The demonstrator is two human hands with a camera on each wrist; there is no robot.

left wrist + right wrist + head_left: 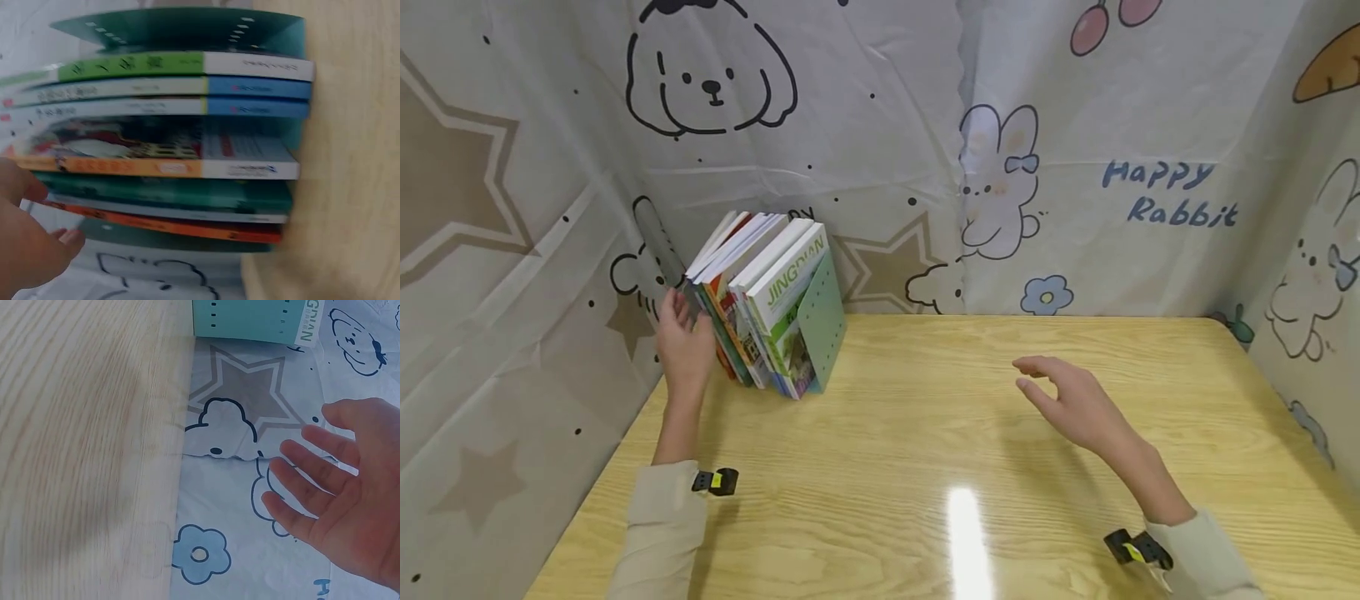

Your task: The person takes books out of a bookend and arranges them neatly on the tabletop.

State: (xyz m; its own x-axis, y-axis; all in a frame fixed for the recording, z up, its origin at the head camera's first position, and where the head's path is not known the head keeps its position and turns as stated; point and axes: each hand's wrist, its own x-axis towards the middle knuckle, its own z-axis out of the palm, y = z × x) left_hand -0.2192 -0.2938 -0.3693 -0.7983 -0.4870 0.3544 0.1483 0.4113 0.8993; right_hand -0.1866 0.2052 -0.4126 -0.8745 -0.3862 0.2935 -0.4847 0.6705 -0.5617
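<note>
A row of books (747,325) leans in a green bookend (826,321) at the far left of the table, spines facing the front. My left hand (687,340) is at the row's left end, its fingers loosely bent beside the outermost books. In the left wrist view, the fingertips of the left hand (34,231) overlap the thin orange-spined book (169,223) and a dark green book (175,192). My right hand (1078,404) hovers over the right half of the table, fingers relaxed and nothing in them. The right wrist view shows the right hand (350,494) with its fingers spread.
The light wooden table (880,450) meets a printed fabric backdrop (880,108) at the back and both sides. The bookend's perforated side (247,319) faces right, toward the table's middle. A bright light reflection lies near the table's front.
</note>
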